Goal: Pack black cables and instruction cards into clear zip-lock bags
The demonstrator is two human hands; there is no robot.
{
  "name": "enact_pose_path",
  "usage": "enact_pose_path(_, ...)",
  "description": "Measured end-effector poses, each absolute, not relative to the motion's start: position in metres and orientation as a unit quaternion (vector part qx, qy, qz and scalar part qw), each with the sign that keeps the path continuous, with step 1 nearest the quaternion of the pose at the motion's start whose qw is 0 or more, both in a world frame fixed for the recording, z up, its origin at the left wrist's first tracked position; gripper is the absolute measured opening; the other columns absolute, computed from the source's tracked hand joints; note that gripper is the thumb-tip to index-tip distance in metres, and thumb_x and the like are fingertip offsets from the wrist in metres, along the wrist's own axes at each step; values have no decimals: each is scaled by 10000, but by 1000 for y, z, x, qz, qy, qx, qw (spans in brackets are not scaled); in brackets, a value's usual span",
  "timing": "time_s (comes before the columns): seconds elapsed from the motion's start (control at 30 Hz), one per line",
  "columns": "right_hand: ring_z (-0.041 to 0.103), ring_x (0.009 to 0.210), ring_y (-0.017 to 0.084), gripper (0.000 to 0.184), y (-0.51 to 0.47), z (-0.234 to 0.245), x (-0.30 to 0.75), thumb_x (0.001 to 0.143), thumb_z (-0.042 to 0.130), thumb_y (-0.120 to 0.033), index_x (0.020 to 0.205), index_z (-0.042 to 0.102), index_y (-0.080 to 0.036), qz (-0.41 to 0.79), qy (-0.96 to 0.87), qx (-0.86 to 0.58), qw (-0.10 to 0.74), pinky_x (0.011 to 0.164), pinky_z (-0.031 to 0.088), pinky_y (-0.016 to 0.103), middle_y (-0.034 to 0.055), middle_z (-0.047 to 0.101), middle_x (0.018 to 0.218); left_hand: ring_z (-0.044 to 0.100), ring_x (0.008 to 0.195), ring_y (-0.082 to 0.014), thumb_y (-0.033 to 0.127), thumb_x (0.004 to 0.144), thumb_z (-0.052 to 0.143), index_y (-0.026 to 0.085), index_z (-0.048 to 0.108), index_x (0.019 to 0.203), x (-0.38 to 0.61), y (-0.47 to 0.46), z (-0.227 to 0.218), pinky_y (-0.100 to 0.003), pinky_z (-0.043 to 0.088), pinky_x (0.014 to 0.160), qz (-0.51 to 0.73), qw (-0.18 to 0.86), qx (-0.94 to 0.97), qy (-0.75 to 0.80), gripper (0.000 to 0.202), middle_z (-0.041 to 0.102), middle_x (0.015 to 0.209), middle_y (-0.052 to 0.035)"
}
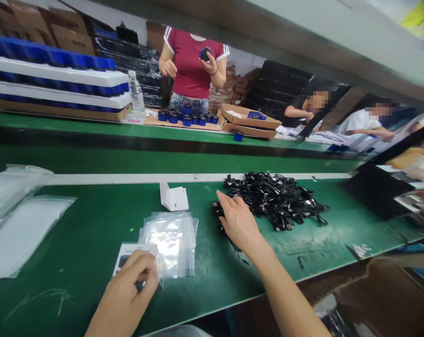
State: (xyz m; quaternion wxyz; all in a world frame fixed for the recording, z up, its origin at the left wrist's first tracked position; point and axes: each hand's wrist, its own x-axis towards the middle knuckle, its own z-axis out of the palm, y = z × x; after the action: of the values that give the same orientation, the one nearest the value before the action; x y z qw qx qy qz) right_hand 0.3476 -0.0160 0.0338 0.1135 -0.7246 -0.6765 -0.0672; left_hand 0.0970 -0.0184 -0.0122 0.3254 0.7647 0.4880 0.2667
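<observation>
My left hand (129,283) is closed, thumb and fingertips pinching a clear plastic bag (161,269) by its edge. A white printed card (127,252) shows just behind those fingers; whether it is inside the bag I cannot tell. Beside it lies a stack of clear plastic bags (171,238). My right hand (239,222) reaches over the left edge of a heap of black USB cables (275,199), index finger stretched out and thumb apart. Some cable ends show under its fingers, and the palm side is hidden. Folded white leaflets (176,197) stand behind the bag stack.
Larger plastic packs (29,229) lie at the left. A white strip (127,179) runs along the green bench. On the raised shelf are blue-and-black round items (187,120), cardboard trays (247,119) and a water bottle (136,96). Across stands a person in a red shirt (193,63).
</observation>
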Motion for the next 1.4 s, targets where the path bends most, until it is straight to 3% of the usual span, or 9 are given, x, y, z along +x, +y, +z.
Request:
enact_pose_path(0.17,580,855,265,399,-13,33,364,783,566,-46,1170,583,-139,-69,-693,-704,140,780,475,392,111,694,942,525,554,-98,325,820,420,227,492,620,100,-19,-7,-174,436,569,263,336,752,502,233,543,727,40)
enact_pose_path(0.27,590,863,235,406,-31,38,352,848,530,-166,1250,485,-131,-51,-616,-718,321,793,479,384,140,632,1074,521,570,-101,300,838,407,224,462,622,98,-18,-6,-180,432,575,246,349,758,494,235,512,731,38)
enact_pose_path(0.4,603,649,138,302,-58,31,306,792,612,-262,1087,560,-220,327,-501,-596,536,555,497,242,58,667,951,532,604,-105,288,869,375,223,459,670,95,-16,-5,-188,441,586,223,363,766,481,225,501,762,26)
enact_pose_path(0.47,587,597,120,222,-66,20,282,750,648,-261,958,609,-196,452,-466,-548,528,537,480,218,20,662,776,549,647,-118,282,876,373,223,484,712,94,-16,-4,-196,455,603,207,364,775,473,207,513,782,13)
enact_pose_path(0.6,554,497,104,136,-71,1,264,747,634,-188,882,639,-179,437,-468,-613,463,476,440,187,-45,572,550,592,791,-142,305,890,364,213,543,848,92,-17,-2,-218,489,667,219,373,759,487,206,542,960,-41)
enact_pose_path(0.87,684,862,167,147,-80,-9,265,783,601,-100,881,647,-200,234,-604,-582,492,793,522,226,43,725,948,601,923,-177,341,897,380,215,559,728,88,-25,-2,-253,499,678,255,306,756,520,277,520,1111,-66)
enact_pose_path(1.07,673,641,180,87,-79,-22,237,746,676,-238,773,620,-177,232,-540,-619,521,619,529,249,43,717,719,541,1042,-208,216,866,432,228,552,807,88,-32,-6,-335,476,811,300,162,822,456,134,482,1158,-76)
enact_pose_path(1.27,474,368,102,287,-70,-16,223,790,545,-428,657,538,-174,584,-345,-561,474,339,352,188,-14,555,484,449,1143,-248,174,856,424,217,525,770,93,-46,-5,-390,432,855,331,151,812,456,140,415,1241,-92)
enact_pose_path(1.4,514,541,133,187,-68,-11,224,795,547,-265,642,608,-177,398,-486,-598,498,505,412,237,3,533,596,440,1173,-232,140,840,430,217,531,784,99,-52,-2,-394,398,925,356,146,812,438,138,381,1287,-84)
